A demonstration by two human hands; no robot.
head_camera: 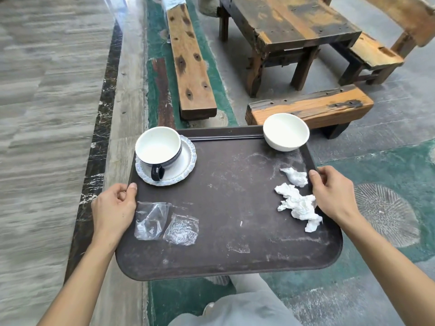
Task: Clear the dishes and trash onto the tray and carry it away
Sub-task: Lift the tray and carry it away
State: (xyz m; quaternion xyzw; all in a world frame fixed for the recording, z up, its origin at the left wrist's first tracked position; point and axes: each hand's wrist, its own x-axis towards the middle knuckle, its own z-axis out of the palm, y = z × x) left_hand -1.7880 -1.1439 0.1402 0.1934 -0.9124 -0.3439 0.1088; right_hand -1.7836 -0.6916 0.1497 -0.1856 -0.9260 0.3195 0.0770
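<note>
While both forearms come in from the lower corners and bend a little inward, I see from my station that the person holds the dark brown tray (235,208) over the floor (47,114), about level. The left hand (113,208) takes the left rim. Its thumb lies flat on top of the edge, and the other fingers are curled under it, where I cannot follow them. The right hand (334,191) does the same on the right rim, a bit farther from the body, with the thumb on top and the fingers going below. So each grip is closed on the tray's edge, and neither has anything else in it.

On the tray, at the far left corner, a white cup (157,149) with a dark outside and a dark handle stands on a white saucer (186,161). At the far right corner a white bowl (286,131) stands upright against the rim. Two crumpled white napkins (299,207) lie just beside the right thumb. Two clear plastic wrappers (182,229) lie near the left hand, touching each other.

Under the near edge of the tray a pale trouser leg (247,307) shows. Beyond the tray stand a low wooden table (289,24) and rough wooden seats (308,107), well apart from it.
</note>
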